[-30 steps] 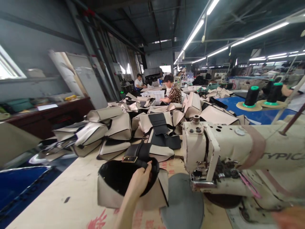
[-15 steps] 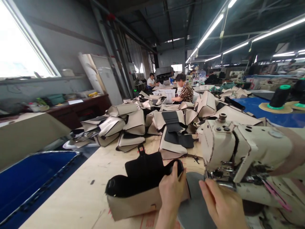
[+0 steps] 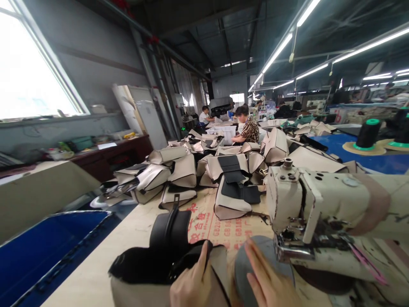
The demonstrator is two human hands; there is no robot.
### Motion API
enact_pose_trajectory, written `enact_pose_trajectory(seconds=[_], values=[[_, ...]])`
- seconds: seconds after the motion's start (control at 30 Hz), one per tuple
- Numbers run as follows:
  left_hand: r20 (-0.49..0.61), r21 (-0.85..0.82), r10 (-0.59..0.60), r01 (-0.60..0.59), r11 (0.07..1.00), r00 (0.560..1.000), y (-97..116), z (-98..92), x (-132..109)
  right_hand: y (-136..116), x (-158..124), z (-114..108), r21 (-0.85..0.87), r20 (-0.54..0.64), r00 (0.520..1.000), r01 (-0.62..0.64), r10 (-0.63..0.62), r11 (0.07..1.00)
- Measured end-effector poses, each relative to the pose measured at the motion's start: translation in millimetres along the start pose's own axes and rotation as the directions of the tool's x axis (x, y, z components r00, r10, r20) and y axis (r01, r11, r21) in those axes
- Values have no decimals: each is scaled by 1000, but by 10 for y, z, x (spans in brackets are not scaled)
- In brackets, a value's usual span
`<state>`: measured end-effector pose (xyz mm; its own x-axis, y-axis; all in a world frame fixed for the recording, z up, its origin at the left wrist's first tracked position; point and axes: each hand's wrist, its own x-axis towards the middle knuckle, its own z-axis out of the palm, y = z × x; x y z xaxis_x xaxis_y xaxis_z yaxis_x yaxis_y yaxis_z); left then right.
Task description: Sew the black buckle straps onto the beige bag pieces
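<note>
1. Hands at the near edge of a pale wooden worktable (image 3: pixel 96 273): the left hand (image 3: pixel 191 285) clamps the rim of a beige-and-black leather bag (image 3: pixel 166 273), thumb on top at the black lining, the fingers hidden below.
2. The bag lies on the table at the bottom centre, just left of the sewing machine, its black strap flap (image 3: pixel 169 228) standing up from the opening.
3. The right hand (image 3: pixel 266 283) lies flat and unclenched, fingers spread, on the round grey pad (image 3: pixel 255 256) beneath the machine head; it holds nothing and sits just beside the bag.
4. The cream industrial sewing machine (image 3: pixel 319 200), worn and stained, reaches in from the right, its needle end above the grey pad.
5. Beyond the hands, printed cardboard (image 3: pixel 220 226) with red characters covers part of the table, and a heap of beige-and-black bags (image 3: pixel 179 170) is piled across the middle.
6. A person in a leopard-print top (image 3: pixel 247 130) sits working farther down the line.
7. Black thread cones on green bases (image 3: pixel 367 134) stand on a blue surface at the right.
</note>
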<state>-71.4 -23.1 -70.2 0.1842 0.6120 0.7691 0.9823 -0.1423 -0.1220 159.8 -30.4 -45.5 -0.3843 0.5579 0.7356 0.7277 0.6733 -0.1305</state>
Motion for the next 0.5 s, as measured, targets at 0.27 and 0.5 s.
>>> enact_pose_trajectory(seconds=[0.27, 0.5], values=[[59, -330, 147, -120, 936, 987, 962, -294, 1061, 326, 137, -144, 53, -443, 862, -250, 247, 967], [637, -599, 201, 315, 736, 744, 789, -386, 1258, 212, 50, -26, 259, -367, 774, -448, 516, 856]])
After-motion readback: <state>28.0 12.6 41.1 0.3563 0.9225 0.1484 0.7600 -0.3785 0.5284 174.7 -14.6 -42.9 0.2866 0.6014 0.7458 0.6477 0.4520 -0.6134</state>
